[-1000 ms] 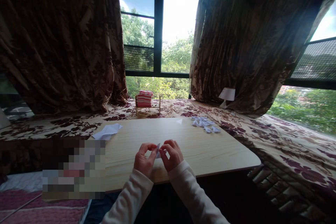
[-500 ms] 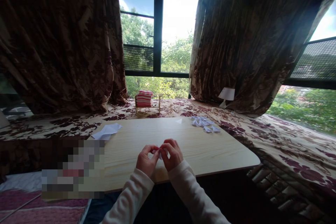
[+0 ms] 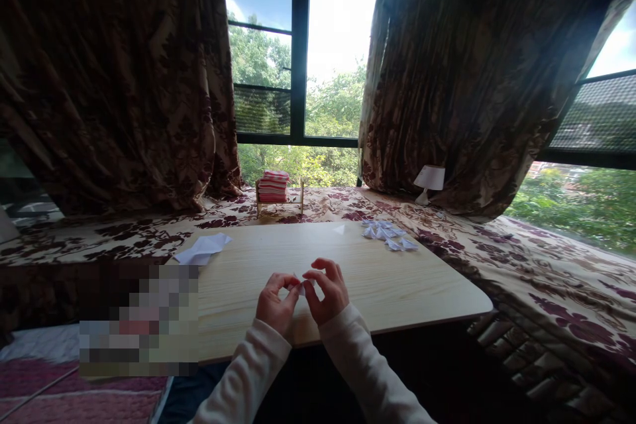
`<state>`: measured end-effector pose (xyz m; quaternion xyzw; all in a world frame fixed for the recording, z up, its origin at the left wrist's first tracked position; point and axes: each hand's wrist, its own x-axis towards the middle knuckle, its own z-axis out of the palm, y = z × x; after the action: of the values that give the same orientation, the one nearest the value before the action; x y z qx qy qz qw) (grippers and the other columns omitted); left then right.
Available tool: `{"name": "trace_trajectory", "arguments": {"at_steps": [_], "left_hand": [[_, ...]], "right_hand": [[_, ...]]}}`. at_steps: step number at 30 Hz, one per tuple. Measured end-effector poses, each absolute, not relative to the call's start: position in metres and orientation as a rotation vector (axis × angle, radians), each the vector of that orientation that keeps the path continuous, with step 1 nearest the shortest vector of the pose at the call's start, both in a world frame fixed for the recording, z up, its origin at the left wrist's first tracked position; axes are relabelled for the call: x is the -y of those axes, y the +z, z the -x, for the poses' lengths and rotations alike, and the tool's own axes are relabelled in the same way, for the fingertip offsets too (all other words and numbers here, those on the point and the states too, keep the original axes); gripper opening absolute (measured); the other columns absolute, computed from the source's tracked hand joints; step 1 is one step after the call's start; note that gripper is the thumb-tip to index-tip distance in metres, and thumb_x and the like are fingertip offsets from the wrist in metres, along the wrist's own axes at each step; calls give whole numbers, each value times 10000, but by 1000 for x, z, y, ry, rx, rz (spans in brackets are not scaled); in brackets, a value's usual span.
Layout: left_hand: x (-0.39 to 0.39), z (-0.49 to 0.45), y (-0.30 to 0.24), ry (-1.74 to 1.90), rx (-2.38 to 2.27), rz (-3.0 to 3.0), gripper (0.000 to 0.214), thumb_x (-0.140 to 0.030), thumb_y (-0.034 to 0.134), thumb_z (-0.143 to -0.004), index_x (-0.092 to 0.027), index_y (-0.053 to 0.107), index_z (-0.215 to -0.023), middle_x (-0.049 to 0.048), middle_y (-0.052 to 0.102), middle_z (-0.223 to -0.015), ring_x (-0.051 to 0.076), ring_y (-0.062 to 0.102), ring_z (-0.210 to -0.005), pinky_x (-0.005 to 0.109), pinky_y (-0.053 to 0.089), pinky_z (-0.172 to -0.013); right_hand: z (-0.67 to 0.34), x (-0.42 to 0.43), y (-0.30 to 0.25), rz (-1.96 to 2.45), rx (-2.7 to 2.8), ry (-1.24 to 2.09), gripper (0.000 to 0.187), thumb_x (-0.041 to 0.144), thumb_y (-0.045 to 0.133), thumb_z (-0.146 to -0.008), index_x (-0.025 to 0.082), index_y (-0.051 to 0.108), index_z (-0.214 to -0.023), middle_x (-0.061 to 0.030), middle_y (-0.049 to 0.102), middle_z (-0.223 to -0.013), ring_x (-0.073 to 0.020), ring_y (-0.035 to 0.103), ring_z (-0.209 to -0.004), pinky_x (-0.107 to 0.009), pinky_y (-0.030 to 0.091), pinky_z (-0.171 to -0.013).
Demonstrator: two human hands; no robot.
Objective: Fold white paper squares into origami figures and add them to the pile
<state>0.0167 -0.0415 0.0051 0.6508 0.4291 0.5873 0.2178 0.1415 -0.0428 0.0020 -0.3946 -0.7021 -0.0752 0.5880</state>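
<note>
Both my hands meet over the near part of a light wooden table [image 3: 387,285]. My left hand [image 3: 274,305] and my right hand [image 3: 328,291] pinch a small folded piece of pale paper [image 3: 301,287] between their fingertips, just above the tabletop. Most of the paper is hidden by my fingers. Cream sleeves cover both forearms.
A pile of small folded paper pieces [image 3: 386,233] lies at the table's far right corner, and a loose white sheet [image 3: 203,249] at its far left. A striped pink item on a small wooden stand [image 3: 274,189] and a small white lamp [image 3: 429,180] sit on the floral ledge by the window.
My hands stay in the same spot. The fingers have shifted on the paper, the right hand's fingers lifting a little, and less of the paper shows than a second ago.
</note>
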Motion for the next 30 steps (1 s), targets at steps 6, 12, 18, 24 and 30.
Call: {"name": "trace_trajectory", "arguments": {"at_steps": [6,12,18,24,30], "left_hand": [[43,-17,6,1662,-1222,-1847,98,-232,560,-695,-177,580,-616,7,558,-687,150,537,-687,274,436,-685],[44,-17,5,1647,-1217,-1854,116,-258,571,-705,-176,607,-632,16,576,-694,150,534,-683,269,433,-675],[37,-17,0,1629,-1223,-1546,427,-300,649,-631,-163,574,-1028,1,605,-735,143,553,-696,270,449,-717],[39,-13,3,1501,-1234,-1615,228,-358,616,-666,-155,670,-756,29,668,-709,180,587,-717,270,438,-707],[41,-10,5,1484,-1151,-1576,241,-359,610,-684,-156,688,-788,23,676,-736,180,587,-748,245,429,-695]], "right_hand": [[-144,40,-2,933,1721,-242,126,126,506,-745,189,594,-808,-74,512,-943,-204,460,-859,-367,422,-741],[-145,38,-3,882,1727,-243,124,107,479,-761,178,579,-746,-64,514,-851,-191,450,-811,-352,420,-717],[-146,37,-1,901,1679,-229,130,124,481,-777,186,594,-794,-66,520,-874,-189,456,-822,-347,426,-725],[-146,36,-3,895,1596,-150,179,155,496,-766,200,583,-916,-71,524,-927,-201,488,-877,-365,439,-744],[-150,29,-6,917,1535,381,153,235,495,-779,178,579,-893,-60,561,-901,-169,565,-801,-282,479,-632]]}}
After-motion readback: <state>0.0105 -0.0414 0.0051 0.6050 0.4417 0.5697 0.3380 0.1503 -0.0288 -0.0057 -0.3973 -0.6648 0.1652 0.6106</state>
